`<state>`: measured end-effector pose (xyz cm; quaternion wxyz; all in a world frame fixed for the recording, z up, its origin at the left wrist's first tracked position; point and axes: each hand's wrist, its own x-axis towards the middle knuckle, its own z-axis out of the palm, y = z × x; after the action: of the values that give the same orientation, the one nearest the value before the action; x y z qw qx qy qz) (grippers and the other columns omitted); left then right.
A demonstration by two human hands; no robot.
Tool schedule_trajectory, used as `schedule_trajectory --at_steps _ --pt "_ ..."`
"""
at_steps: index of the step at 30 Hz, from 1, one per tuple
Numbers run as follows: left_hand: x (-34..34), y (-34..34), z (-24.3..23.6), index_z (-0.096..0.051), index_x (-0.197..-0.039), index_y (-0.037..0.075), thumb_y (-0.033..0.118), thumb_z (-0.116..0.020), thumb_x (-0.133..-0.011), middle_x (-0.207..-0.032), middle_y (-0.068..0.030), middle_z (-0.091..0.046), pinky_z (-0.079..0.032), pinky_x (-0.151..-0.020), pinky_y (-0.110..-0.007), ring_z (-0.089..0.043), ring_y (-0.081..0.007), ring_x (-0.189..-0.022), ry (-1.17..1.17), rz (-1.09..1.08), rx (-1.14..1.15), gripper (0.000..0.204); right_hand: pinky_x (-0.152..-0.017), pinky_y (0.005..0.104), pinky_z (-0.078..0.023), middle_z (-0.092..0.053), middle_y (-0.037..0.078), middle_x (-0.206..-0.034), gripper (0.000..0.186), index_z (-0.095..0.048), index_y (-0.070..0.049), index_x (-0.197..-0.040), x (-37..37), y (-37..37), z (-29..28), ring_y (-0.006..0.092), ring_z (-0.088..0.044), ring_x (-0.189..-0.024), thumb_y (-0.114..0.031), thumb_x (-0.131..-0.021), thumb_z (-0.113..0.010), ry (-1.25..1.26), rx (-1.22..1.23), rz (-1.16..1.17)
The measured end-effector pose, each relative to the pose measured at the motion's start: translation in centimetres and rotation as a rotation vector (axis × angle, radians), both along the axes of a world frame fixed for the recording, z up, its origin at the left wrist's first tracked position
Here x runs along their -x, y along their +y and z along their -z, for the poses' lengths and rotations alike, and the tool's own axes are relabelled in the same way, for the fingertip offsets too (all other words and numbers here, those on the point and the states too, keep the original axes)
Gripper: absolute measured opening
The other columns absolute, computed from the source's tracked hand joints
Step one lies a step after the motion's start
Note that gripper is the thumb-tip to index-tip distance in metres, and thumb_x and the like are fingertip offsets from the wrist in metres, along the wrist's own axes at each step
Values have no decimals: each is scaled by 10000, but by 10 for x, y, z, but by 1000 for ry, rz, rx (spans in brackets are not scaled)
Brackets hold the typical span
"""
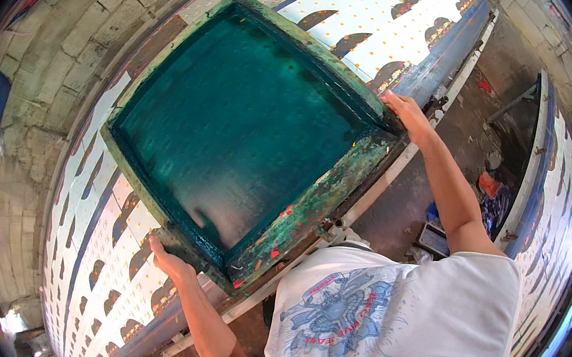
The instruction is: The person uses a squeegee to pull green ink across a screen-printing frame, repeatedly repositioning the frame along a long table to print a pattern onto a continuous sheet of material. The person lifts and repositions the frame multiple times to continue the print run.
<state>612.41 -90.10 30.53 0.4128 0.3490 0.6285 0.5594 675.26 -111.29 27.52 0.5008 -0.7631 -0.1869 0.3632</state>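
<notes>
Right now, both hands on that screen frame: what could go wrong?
1. The green screen frame is held only at two corners by the left hand and right hand; a slip could skew it on the printed cloth.
2. Wet teal ink coats the mesh; tilting may let it run or drip onto the pattern.
3. Ink smeared on the frame could transfer to fingers, then cloth.

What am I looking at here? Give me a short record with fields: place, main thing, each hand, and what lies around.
Place: a long printing table beside a block wall
Main thing: a large green-framed printing screen, lying on white cloth with dark arch shapes and small dots
Left hand: grips the near left corner of the frame
Right hand: grips the near right corner of the frame
Around: a second printed table at right, clutter on the floor between the tables
</notes>
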Motion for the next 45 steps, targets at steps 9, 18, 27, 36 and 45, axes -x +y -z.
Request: schedule_trajectory --at_steps 9,18,27,36,45 --pt "-23 -7 -5 -724 -1215 -77 448 -616 -1120 -1107 -116 -757 -592 -875 -368 -724 -220 -956 -21 124 -42 545 -1237 537 -425 -648 259 -1513 555 -655 -89 -1515 26 10 -52 451 -582 -1441 -425 -1074 -681 -929 196 -334" --pt "-28 9 14 -758 -1054 -107 520 -666 -1070 -918 -102 -733 -551 -738 -373 -657 -193 -786 155 87 51 634 -1192 512 -462 -542 125 -1646 720 -609 -163 -1549 180 19 -72 357 -479 -1544 -415 -913 -835 -1283 -479 -1453" --pt "-45 3 8 -770 -1090 -126 718 -545 -1031 -1077 -356 -760 -535 -996 -594 -726 -522 -1126 847 202 239 875 -1066 454 -537 -735 101 -1417 512 -684 -142 -1456 196 16 -45 296 -710 -1275 -71 -949 -680 -1305 -407 -1323" --pt "-31 9 18 -743 -1251 -63 684 -421 -1099 -1289 -345 -705 -507 -1070 -585 -667 -520 -1239 766 175 140 827 -941 515 -593 -781 109 -1218 411 -749 -130 -1315 230 68 -83 367 -749 -1124 -50 -913 -749 -1063 12 -1368" --pt "-33 4 11 -759 -1147 -63 694 -358 -1113 -1091 -308 -771 -524 -998 -578 -712 -508 -1122 615 177 130 858 -979 493 -587 -779 110 -1251 470 -762 -120 -1330 250 22 -71 363 -736 -1142 26 -886 -717 -1170 -80 -1242"
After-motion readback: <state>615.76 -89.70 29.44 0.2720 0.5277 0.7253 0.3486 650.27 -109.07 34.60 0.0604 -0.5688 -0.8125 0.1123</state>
